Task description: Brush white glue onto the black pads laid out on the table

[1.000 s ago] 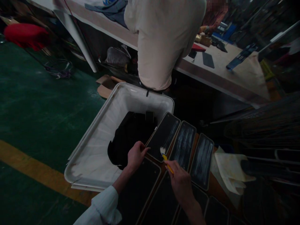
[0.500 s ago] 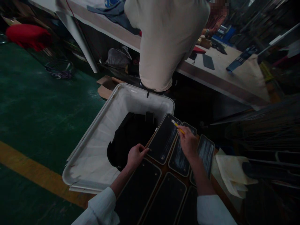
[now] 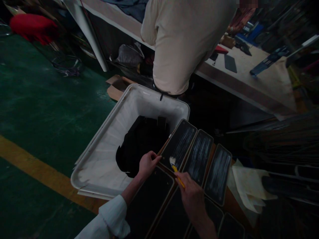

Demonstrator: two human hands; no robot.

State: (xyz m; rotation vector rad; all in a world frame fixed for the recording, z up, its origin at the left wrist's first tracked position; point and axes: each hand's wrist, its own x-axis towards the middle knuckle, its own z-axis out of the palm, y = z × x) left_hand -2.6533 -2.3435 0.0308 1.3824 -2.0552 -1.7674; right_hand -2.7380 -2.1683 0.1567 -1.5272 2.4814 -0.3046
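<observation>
My right hand [image 3: 192,194] is closed round a yellow-handled paintbrush [image 3: 178,176]. Its pale bristles touch the near end of a black rounded panel [image 3: 181,137] that carries whitish streaks. At that panel's near left corner, the thumb and fingers of my left hand [image 3: 149,163] pinch the edge. Two more streaked black panels [image 3: 198,153], [image 3: 218,174] lie in the same row to the right. Closer to me are several plain dark panels [image 3: 152,192] with light borders, partly hidden by my right hand and forearm.
A white tub [image 3: 99,156] with black pieces [image 3: 139,146] inside stands left of the panels. Beyond it, a person in a beige top [image 3: 184,43] is at a long worktable [image 3: 264,83]. Pale sheets [image 3: 246,186] lie at the right. A red-topped stool [image 3: 33,28] is far left.
My right hand has drawn the brush from the panel's far end toward me, leaving more whitish streaks. My left hand stays at the corner. The view has shifted slightly.
</observation>
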